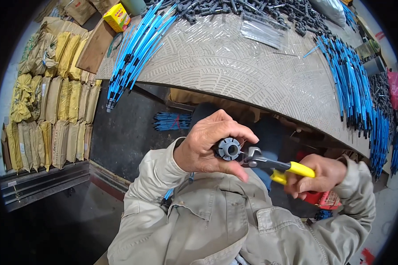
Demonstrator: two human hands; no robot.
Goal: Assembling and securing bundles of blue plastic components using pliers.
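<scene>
My left hand [208,141] is closed around a round grey plastic fitting [229,149] with a notched rim and a dark hole in its middle. A thin reddish wire [243,143] shows beside the fitting, between thumb and fingers. Gripped in my right hand [320,173] is a pair of pliers [269,162] with yellow handles. Their metal jaws reach the wire right beside the fitting; whether they bite on it I cannot tell. Pieces of blue rod [169,193] show below my left wrist; whether they join the fitting is hidden.
A patterned table [216,57] lies ahead, with blue rods [137,48] at its left and more blue rods [349,79] at its right. Black fittings [269,11] are heaped at the back. Stacked yellow and brown packages [53,101] stand left. Another blue bundle [172,121] lies below the table.
</scene>
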